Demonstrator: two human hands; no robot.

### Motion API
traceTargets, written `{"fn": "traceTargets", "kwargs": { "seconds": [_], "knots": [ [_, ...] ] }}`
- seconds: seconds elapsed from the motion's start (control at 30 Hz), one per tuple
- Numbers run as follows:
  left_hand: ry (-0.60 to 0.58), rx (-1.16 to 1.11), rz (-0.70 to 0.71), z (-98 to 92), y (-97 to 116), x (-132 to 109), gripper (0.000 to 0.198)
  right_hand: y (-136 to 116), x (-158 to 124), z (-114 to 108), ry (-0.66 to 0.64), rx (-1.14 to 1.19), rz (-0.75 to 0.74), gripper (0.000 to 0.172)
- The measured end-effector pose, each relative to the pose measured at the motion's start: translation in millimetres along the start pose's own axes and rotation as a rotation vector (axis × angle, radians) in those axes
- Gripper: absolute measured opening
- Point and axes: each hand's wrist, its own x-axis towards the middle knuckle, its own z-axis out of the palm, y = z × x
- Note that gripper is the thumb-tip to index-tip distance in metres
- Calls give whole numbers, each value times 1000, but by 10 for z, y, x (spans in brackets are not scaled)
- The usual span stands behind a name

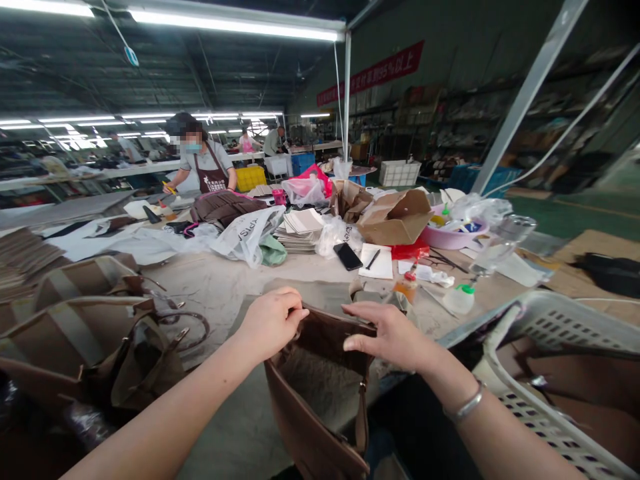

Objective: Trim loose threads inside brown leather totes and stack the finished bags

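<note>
A brown handbag point(305, 427) stands at the table's near edge in front of me, its mouth facing up. My left hand point(273, 323) pinches the bag's far rim at the left, thumb and fingers closed on the edge. At the rim's right side is my right hand point(395, 333), its fingers stretched out and the thumb apart over the opening. Whether the lower fingers touch the bag is hidden. A strap with a metal fitting point(362, 385) hangs along the bag's right side.
Several brown bags point(80, 333) crowd the left. A white basket point(520, 400) holding brown pieces stands right. Ahead lie a phone point(347, 256), a notepad point(383, 265), glue bottles point(460, 299), a cardboard box point(395, 217) and a pink basin point(453, 237). A co-worker point(207, 160) stands across the table.
</note>
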Motion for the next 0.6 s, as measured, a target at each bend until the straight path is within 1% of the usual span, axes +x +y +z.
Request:
{"fn": "traceTargets", "kwargs": {
  "seconds": [0.07, 0.13, 0.2, 0.33, 0.47, 0.53, 0.6],
  "knots": [
    [5, 9, -7, 3, 0, -1, 19, -85, 64, 20, 1, -64, 6, 48],
    [5, 16, -15, 6, -3, -2, 19, -146, 117, 49, 0, -109, 13, 35],
    [2, 19, -18, 7, -3, -3, 19, -173, 149, 75, 6, -129, 24, 29],
    [-6, 24, -24, 9, 11, 4, 17, -182, 166, 108, 15, -163, 51, 31],
    [3, 40, -33, 13, 22, 13, 16, -202, 180, 141, 33, -266, 72, 32],
    [10, 45, -35, 17, 21, 14, 17, -213, 183, 144, 44, -321, 78, 36],
    [16, 46, -37, 23, 18, 12, 17, -226, 178, 119, 9, -341, 74, 41]
  ]
}}
